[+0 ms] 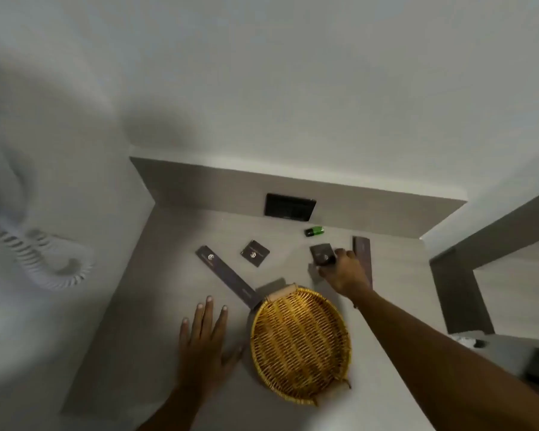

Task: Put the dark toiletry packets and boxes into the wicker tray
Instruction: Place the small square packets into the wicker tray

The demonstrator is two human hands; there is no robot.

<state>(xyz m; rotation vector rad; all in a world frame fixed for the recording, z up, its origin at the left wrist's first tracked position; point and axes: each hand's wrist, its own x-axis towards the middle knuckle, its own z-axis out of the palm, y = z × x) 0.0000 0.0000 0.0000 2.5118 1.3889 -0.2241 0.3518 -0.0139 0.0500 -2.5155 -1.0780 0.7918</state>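
Observation:
An oval wicker tray (299,343) lies on the grey counter with nothing in it. My right hand (347,272) reaches past its far rim and grips a small dark box (321,254), lifted slightly off the counter. A long dark box (363,256) lies just right of that hand, partly hidden by it. Another long dark packet (227,275) lies diagonally left of the tray, its near end touching the rim. A small square dark packet (255,252) sits behind it. My left hand (204,340) rests flat on the counter, fingers spread, left of the tray.
A small green bottle (314,231) lies on its side near the back wall. A black socket panel (290,206) is set in the backsplash. A white coiled cord (44,259) hangs on the left wall. A mirror frame (458,290) stands at the right.

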